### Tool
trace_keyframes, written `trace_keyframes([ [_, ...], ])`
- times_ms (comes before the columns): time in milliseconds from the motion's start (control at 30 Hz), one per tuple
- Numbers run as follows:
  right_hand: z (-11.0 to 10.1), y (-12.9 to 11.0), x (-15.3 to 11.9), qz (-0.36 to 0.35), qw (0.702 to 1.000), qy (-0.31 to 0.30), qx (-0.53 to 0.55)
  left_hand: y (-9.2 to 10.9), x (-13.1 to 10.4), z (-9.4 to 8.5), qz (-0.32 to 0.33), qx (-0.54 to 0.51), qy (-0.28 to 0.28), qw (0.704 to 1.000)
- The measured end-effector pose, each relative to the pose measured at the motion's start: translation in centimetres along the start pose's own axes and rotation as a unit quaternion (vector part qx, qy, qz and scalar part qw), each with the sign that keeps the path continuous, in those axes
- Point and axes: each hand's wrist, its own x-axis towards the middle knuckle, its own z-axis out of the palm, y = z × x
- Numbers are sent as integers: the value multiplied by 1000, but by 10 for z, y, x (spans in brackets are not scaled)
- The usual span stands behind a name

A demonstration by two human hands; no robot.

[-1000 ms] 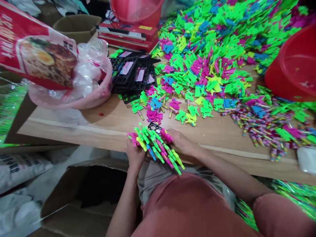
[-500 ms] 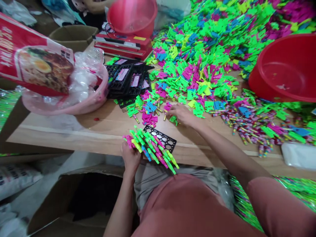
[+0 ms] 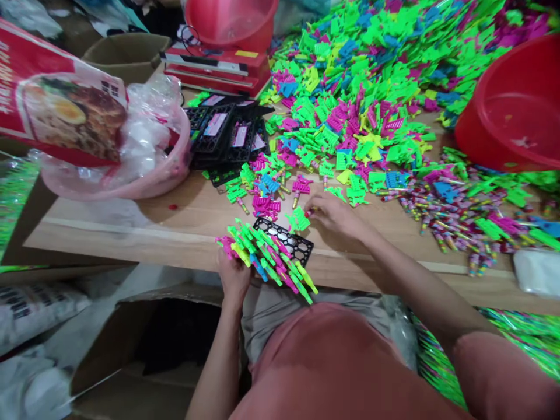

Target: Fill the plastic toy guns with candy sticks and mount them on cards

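Observation:
My left hand [image 3: 234, 271] is closed around one end of a stack of plastic pieces [image 3: 262, 254] in green, pink, yellow and blue, which fan out over the table's front edge. Just behind the stack, a black lattice tray [image 3: 301, 248] lies partly covered by it. My right hand [image 3: 336, 216] has its fingertips pinched at the red end of a flat green plastic piece [image 3: 298, 220], beside the tray's back edge. A pink slatted piece [image 3: 301, 185] with a striped stick lies just beyond those fingers.
Loose coloured pieces [image 3: 376, 76] heap up at the back, with striped sticks [image 3: 441, 204] at right. A red tub [image 3: 511, 111], black trays [image 3: 236, 131], a pink basket [image 3: 153, 184] and a red machine [image 3: 219, 67] surround the work area. An open carton [image 3: 100, 361] stands below left.
My right hand has drawn back slightly from the pink piece, and the green piece at its fingertips has turned and shifted toward the black tray. My left hand keeps its hold on the stack.

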Motion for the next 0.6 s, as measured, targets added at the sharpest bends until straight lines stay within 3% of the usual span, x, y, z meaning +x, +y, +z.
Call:
trace_keyframes([
  [200, 36, -27, -34, 115, 973, 0, 203, 0, 0, -1, 0, -26, -2, 1000],
  [367, 56, -40, -45, 115, 944, -64, 304, 0, 1, -1, 14, -32, 0, 999],
  [467, 58, -45, -44, 108, 949, -89, 281, 0, 1, -1, 12, -27, -2, 1000],
  [600, 60, -52, -45, 65, 978, -63, 186, -1, -1, -1, 3, -18, -7, 1000],
])
